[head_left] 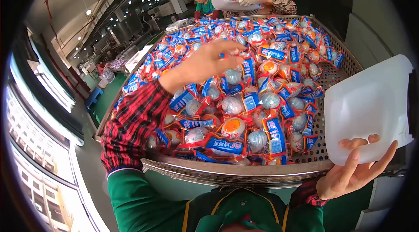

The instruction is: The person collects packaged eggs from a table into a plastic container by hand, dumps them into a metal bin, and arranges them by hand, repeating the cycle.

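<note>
While your left hand (205, 62) hangs over the middle of the frame, its fingers are loosely curled and spread, closed on nothing that shows; it hovers above the packets without clearly touching one. Your right hand (349, 171), at the lower right of the frame, is palm up with the fingers half open, cradling the bottom edge of a white plastic tub (369, 109). The thumb and fingertips wrap just over its lower rim. The tub is squarish with rounded corners; its long axis runs from lower left to upper right of the frame, and it tilts so that its broad pale face is towards you. It carries no label that you can read.

Below your left hand lies a perforated metal tray (244, 171) that fills the centre of the frame, heaped with sealed egg packets (233, 128). Each packet is clear film with red edges and a blue band bearing white characters, too small and distorted to read. Several show a pale egg, a few an orange round print.

At the top of the frame a co-worker's hand (245, 1) holds another white tub (227, 1) loaded with packets above the far edge of the tray.
</note>
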